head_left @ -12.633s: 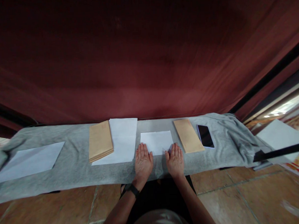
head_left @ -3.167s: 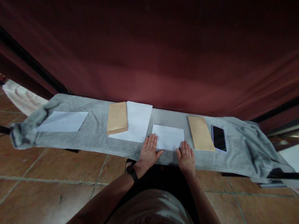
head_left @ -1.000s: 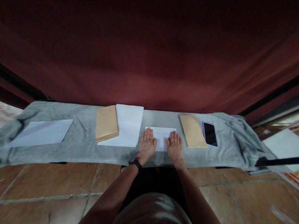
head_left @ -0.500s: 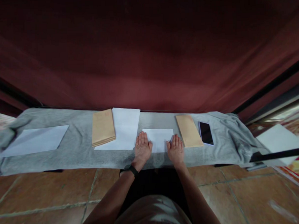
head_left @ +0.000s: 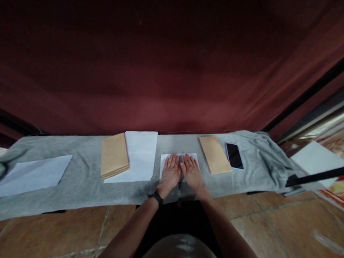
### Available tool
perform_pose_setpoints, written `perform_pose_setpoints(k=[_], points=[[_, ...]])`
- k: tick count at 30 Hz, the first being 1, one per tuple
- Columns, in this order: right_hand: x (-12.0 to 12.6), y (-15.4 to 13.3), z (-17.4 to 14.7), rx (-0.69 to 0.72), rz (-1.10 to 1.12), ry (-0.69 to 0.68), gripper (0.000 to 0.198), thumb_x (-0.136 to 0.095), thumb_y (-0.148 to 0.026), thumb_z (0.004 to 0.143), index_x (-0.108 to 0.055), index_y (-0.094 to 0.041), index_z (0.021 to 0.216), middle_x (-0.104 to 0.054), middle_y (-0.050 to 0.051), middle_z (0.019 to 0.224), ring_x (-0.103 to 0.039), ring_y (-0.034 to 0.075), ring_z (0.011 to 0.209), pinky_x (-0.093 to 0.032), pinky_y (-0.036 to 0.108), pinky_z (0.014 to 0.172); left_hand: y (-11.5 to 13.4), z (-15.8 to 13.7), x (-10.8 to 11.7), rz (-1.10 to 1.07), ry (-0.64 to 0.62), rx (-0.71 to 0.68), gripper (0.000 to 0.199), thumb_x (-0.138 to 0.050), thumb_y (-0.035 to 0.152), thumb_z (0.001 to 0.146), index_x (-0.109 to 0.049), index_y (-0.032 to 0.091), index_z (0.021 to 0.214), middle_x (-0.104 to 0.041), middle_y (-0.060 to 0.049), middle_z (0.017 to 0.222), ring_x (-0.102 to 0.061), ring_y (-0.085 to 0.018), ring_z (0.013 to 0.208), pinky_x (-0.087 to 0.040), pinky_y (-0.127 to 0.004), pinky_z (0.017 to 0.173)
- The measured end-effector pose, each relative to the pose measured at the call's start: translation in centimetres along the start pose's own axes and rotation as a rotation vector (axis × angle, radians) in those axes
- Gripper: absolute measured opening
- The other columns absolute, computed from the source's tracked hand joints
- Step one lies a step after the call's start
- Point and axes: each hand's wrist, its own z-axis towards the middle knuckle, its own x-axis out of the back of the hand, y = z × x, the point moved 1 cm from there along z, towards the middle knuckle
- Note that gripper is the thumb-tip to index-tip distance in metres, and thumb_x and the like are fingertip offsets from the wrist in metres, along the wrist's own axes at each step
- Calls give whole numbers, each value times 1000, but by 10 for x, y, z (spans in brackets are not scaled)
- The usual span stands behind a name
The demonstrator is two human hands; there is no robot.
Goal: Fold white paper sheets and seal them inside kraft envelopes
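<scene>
Both palms lie flat on a small white sheet of paper [head_left: 163, 161], which looks folded, on a grey cloth [head_left: 86, 193]. My left hand [head_left: 171, 172], with a dark band at the wrist, covers its left half, fingers stretched forward. Beside it my right hand [head_left: 192, 172] rests on the right half, fingers also straight, and the thumbs nearly meet at the centre. Much of the sheet is hidden under the hands. To the left are larger white sheets [head_left: 141, 157], partly beneath a stack of brown envelopes [head_left: 114, 154]. On the right lies another brown envelope [head_left: 215, 153].
A dark-screened phone [head_left: 234, 156] sits right of the single envelope. Another white sheet [head_left: 34, 174] lies at the far left of the cloth. A dark red curtain-like surface [head_left: 170, 87] stands behind the narrow table. Off the right end are a white panel [head_left: 318, 161] and a black bar [head_left: 328, 175].
My hands have slid inward from the sheet's left and right edges to its middle, staying flat. The view has shifted slightly; the envelopes, sheets and phone keep their places on the cloth.
</scene>
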Motion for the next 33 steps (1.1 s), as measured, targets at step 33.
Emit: perform_pose_setpoints(k=[33], points=[[-17,20,14,-138,-67,102,53,-30,-39,106,-42,-12,150,-43,15,153,-39,29,144,-28,49,116,-28,9,-10,72,49,108,59,-28,27,98,-34,8,153,-35,-14,158,-24,-22,151,-16,-46,124]])
